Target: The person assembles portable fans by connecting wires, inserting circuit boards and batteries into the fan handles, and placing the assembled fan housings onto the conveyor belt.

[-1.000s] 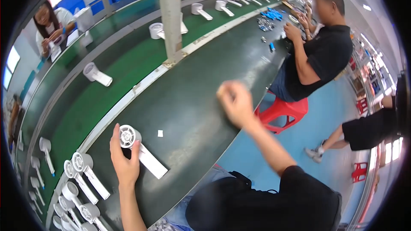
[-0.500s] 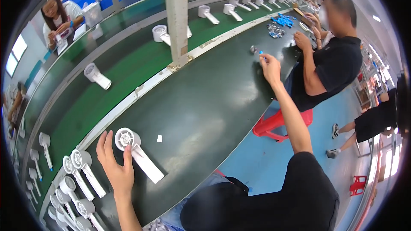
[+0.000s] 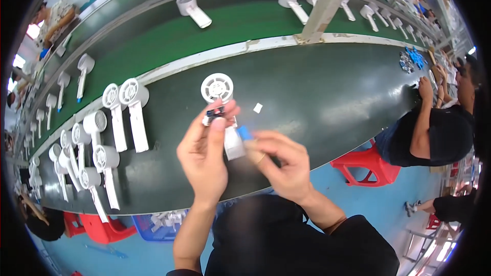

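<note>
My left hand (image 3: 204, 156) pinches a small dark-and-silver part, perhaps a circuit board (image 3: 214, 114), between thumb and fingers. Close beside it, my right hand (image 3: 284, 163) grips a small blue piece (image 3: 244, 133) at its fingertips; those fingers are a little blurred. Beneath both hands, a white handheld fan (image 3: 217, 87) lies on the dark worktable with its round grille up. My left fingers partly cover its neck, and the handle end (image 3: 233, 145) shows between my hands. A small white square (image 3: 258, 108) rests to the right of the fan.
Several white fans (image 3: 106, 158) crowd the table's left. Past a pale rail (image 3: 204, 60), more stand on a green belt (image 3: 153, 41). A post (image 3: 327, 5) rises at the rail. Small blue parts (image 3: 415, 57) lie far right, by a seated co-worker (image 3: 434, 133).
My right hand has come back from the far right of the table with the small parts. My left hand has left the fan's side and now holds the dark part. The view has turned left.
</note>
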